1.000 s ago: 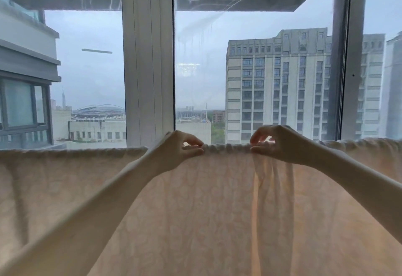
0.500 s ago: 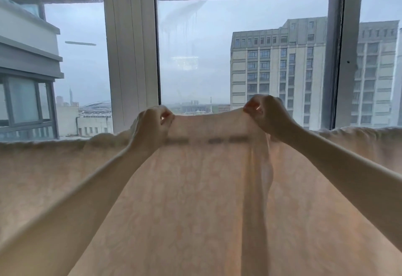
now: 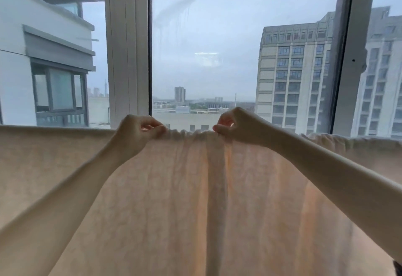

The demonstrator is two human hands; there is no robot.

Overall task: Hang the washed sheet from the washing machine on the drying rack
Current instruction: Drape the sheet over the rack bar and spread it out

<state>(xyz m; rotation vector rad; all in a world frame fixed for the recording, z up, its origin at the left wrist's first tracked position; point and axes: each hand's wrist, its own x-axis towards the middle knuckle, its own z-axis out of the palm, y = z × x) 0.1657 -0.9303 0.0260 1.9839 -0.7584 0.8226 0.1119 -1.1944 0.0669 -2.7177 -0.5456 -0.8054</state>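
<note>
Two hands work the top fold of the pale sheet (image 3: 195, 199), which hangs draped in front of the window (image 3: 204, 47). Left hand (image 3: 134, 133) pinches the bunched edge; right hand (image 3: 237, 126) pinches it just beside. The rack's bar is hidden, presumably under the fold. Step: spreading. Next: draw the gathers apart sideways, evenly.

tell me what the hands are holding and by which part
Both the left hand and right hand pinch the pale peach patterned fabric sheet at its gathered top edge.
</note>
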